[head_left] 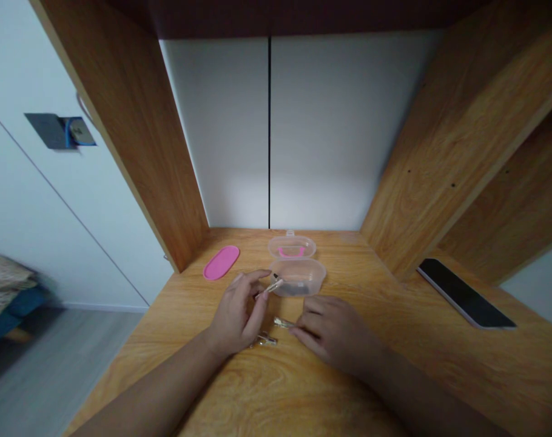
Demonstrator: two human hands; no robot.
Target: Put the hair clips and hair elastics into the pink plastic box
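My left hand (240, 312) pinches a light metallic hair clip (275, 285) between thumb and fingers, just at the near left edge of a clear plastic box (320, 273). Closed around one end of another gold-coloured hair clip (282, 323) is my right hand (333, 332), low over the table. More clips (267, 340) lie on the wood beside my left wrist, partly hidden by that hand. The box stands open, its lid (276, 244) with a pink handle (292, 252) tipped back behind it. Something dark lies on the box's bottom, too blurred to name.
A pink oval plate (221, 262) lies at the back left of the wooden table (276, 394). To the right rests a flat black device (464, 292) like a phone. Wooden side panels (134, 121) and a white back wall (221, 133) enclose the table.
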